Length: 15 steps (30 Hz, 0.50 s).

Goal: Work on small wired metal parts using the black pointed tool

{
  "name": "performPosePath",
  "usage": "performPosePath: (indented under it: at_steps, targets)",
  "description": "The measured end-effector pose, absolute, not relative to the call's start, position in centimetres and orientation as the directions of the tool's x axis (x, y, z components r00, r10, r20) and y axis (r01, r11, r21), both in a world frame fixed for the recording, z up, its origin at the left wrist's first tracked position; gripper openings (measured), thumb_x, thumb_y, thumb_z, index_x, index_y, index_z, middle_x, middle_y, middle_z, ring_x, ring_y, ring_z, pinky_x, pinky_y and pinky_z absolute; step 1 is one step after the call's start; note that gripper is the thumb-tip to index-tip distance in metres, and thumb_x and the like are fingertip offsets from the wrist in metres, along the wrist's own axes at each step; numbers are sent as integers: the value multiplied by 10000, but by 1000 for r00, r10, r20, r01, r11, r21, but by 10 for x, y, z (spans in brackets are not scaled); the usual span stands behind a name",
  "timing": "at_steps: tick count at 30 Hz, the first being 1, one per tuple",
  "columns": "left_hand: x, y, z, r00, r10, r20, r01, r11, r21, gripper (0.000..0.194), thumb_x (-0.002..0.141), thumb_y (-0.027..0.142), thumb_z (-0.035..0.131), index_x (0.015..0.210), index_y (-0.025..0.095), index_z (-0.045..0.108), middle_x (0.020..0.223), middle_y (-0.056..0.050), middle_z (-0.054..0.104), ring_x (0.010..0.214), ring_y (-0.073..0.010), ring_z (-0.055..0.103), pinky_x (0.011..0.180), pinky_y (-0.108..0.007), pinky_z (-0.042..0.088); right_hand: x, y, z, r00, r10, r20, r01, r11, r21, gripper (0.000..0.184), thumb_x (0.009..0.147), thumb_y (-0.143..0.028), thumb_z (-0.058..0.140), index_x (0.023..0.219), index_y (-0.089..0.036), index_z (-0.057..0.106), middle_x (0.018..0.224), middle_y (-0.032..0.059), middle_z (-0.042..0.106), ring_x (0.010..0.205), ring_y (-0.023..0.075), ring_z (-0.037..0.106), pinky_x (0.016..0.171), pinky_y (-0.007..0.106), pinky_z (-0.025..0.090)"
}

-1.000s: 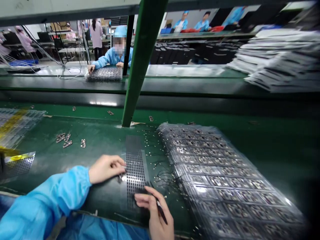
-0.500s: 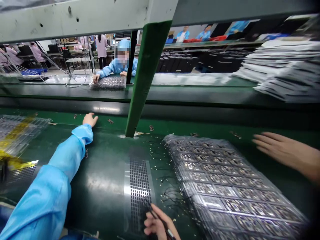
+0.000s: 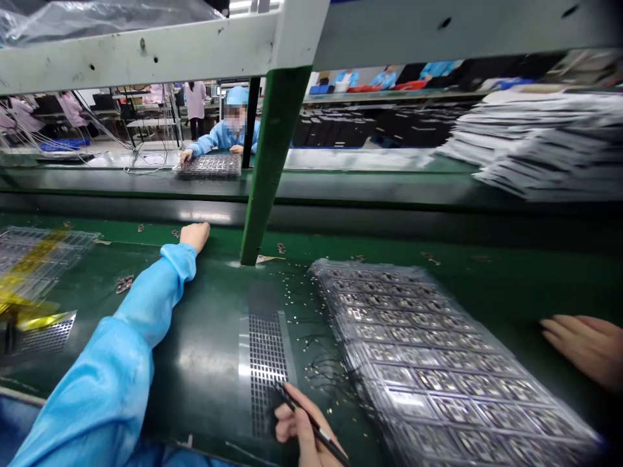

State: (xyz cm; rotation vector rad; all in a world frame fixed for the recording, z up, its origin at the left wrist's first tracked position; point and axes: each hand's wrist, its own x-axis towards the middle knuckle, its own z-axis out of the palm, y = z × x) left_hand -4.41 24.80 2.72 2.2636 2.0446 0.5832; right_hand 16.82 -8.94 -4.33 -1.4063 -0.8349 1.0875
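Observation:
My left hand [image 3: 195,236], in a blue sleeve, reaches to the back strip of the green bench. Its fingers are curled down and mostly hidden, so anything in them cannot be made out. Small metal part clusters [image 3: 175,232] lie just left of it. At the bottom centre my right hand [image 3: 307,421] pinches slim black tweezers [image 3: 318,433]. The tweezers' tip is over a clear sheet with rows of small black pads [image 3: 268,353]. Right of that sheet stands a stack of clear plastic trays [image 3: 413,350] filled with small electronic parts. Thin black wires [image 3: 324,360] lie beside the stack.
A green post [image 3: 272,168] rises from the bench. Another person's hand [image 3: 586,344] is at the right edge. Yellow tape [image 3: 29,269] crosses trays at left. Opposite, a co-worker [image 3: 228,133] handles a tray [image 3: 209,165]. White sheets [image 3: 545,143] are piled at far right.
My left hand has moved right along the back strip, its fingers going from spread to curled. The other person's hand has drawn back to the right and down. My right hand stays over the sheet.

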Motion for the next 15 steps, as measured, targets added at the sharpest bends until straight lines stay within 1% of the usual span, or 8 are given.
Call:
performPosePath:
  at_steps: [2,3,4,6,8,9,12,15]
  targets:
    - [-45,232,41,63,935,349,939,-174,296,283,917,271,400,1010,151,640,1088,-128,624,1088,-260,529,895,-341,419,170,-90,-40,306,941,-142,-124,-108,-986,248,886,-440,420,1019,-533,608,593,64,643,499,195,597,515,405,481]
    - [-45,221,47,53,919,390,927,-190,323,316,929,287,362,1050,161,625,1107,-108,618,1070,-235,539,874,-309,435,171,-90,-39,286,949,-135,-136,-99,-986,251,892,-445,416,1047,-539,589,575,64,646,503,199,608,523,409,486]
    - [-45,210,52,30,910,414,898,-206,388,341,933,301,339,1077,160,614,1089,-94,623,1017,-213,562,820,-278,462,172,-89,-39,268,955,-127,-144,-91,-985,254,894,-450,416,1070,-544,572,577,65,656,507,203,619,530,413,491]
    - [-43,182,58,-37,920,390,747,-233,622,359,910,326,366,1104,141,605,985,-78,645,852,-176,596,647,-231,492,175,-88,-37,231,967,-110,-149,-77,-986,259,892,-456,429,1104,-553,544,672,71,699,551,213,646,552,420,503]
    - [-39,150,59,-59,959,276,464,-219,859,372,856,351,454,1112,130,608,906,-65,643,730,-145,578,506,-192,460,176,-87,-34,202,975,-94,-133,-68,-989,267,891,-451,447,1124,-556,526,815,66,723,625,222,665,590,423,515]
    - [-36,133,57,-30,978,207,332,-186,925,380,827,360,497,1110,133,613,893,-61,637,704,-132,563,478,-178,445,175,-86,-32,190,978,-90,-121,-67,-990,269,890,-442,462,1128,-552,523,869,59,722,660,225,670,613,423,520]
    - [-23,87,45,104,994,18,142,-33,989,359,779,375,573,1041,139,643,832,-45,621,663,-104,535,450,-150,427,171,-83,-22,146,986,-85,-100,-70,-992,249,862,-380,553,1078,-504,558,909,41,719,749,233,679,685,418,521]
    - [-8,51,29,195,965,-176,41,171,984,335,743,376,637,971,132,641,783,-39,617,632,-93,550,418,-130,418,162,-82,-15,137,987,-85,-125,-68,-990,175,825,-302,621,954,-418,594,911,32,720,832,240,678,745,414,509]
